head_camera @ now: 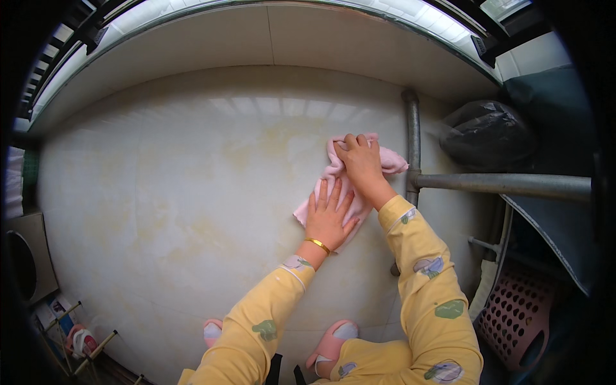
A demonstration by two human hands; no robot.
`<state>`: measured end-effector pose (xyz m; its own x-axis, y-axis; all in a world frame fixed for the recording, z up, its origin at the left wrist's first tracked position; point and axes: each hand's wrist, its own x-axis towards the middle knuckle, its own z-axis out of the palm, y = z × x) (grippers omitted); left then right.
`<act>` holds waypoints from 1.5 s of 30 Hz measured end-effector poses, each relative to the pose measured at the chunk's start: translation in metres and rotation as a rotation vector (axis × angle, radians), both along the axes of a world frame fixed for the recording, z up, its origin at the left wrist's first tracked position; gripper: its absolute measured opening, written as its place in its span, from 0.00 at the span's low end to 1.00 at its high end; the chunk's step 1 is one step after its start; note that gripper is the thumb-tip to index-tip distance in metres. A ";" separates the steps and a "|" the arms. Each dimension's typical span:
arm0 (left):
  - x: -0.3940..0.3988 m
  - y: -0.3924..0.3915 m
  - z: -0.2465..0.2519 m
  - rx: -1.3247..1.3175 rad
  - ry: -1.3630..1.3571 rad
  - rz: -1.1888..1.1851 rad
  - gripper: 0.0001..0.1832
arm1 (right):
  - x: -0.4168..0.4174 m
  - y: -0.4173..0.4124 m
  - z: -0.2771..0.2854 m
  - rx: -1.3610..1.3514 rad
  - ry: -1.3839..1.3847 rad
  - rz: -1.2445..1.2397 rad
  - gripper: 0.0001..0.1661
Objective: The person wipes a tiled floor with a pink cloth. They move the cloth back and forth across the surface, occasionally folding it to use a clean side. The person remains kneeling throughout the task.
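A crumpled pink cloth [355, 204] lies on the glossy tiled floor [183, 192], right of centre. My left hand [328, 216], with a gold bracelet at the wrist, presses flat on the cloth's lower part with its fingers spread. Farther up, my right hand [361, 161] rests on the bunched upper part, its fingers bent over a fold; whether it pinches the fabric is hard to see. The cloth's right tip reaches close to the metal pipe frame.
A grey metal pipe stand [413, 134] runs beside the cloth and off to the right. Beyond it are a black plastic bag [486, 134] and a pink perforated basket [517, 313]. A low wall [231, 43] borders the far side. A thin-legged rack [96, 346] stands lower left.
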<state>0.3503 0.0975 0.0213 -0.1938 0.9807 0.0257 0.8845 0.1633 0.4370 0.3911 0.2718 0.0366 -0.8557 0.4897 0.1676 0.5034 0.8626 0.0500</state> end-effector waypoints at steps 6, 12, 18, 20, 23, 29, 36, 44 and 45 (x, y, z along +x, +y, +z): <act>-0.005 0.007 -0.008 -0.012 0.056 0.014 0.34 | -0.020 0.004 -0.006 0.017 0.005 0.001 0.19; -0.035 0.037 -0.013 -0.028 0.116 0.130 0.32 | -0.080 0.018 0.000 -0.010 -0.085 -0.003 0.27; -0.057 0.011 0.002 -0.094 0.201 0.130 0.26 | -0.050 -0.009 -0.003 -0.093 -0.064 -0.138 0.19; -0.058 -0.009 0.001 -0.091 0.229 0.207 0.25 | -0.025 -0.026 -0.012 -0.125 -0.042 -0.186 0.16; -0.076 -0.025 -0.007 -0.002 0.277 0.221 0.23 | -0.008 -0.064 -0.015 -0.151 -0.079 -0.261 0.15; -0.124 0.032 -0.020 0.023 0.188 0.137 0.21 | -0.027 -0.100 -0.029 -0.139 -0.137 -0.399 0.14; -0.164 0.072 -0.014 -0.083 0.285 -0.132 0.26 | -0.068 -0.100 -0.027 -0.156 -0.110 -0.437 0.19; -0.178 0.113 -0.008 -0.155 0.371 -0.226 0.27 | -0.101 -0.082 -0.012 -0.196 -0.133 -0.580 0.19; -0.176 0.115 -0.009 -0.148 0.373 -0.227 0.27 | -0.103 -0.081 -0.013 -0.201 -0.159 -0.615 0.19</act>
<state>0.1739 0.2125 0.0123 0.0220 0.9956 -0.0907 0.9975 -0.0157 0.0689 0.2881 0.1904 0.0238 -0.4176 0.9049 -0.0827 0.9064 0.4213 0.0326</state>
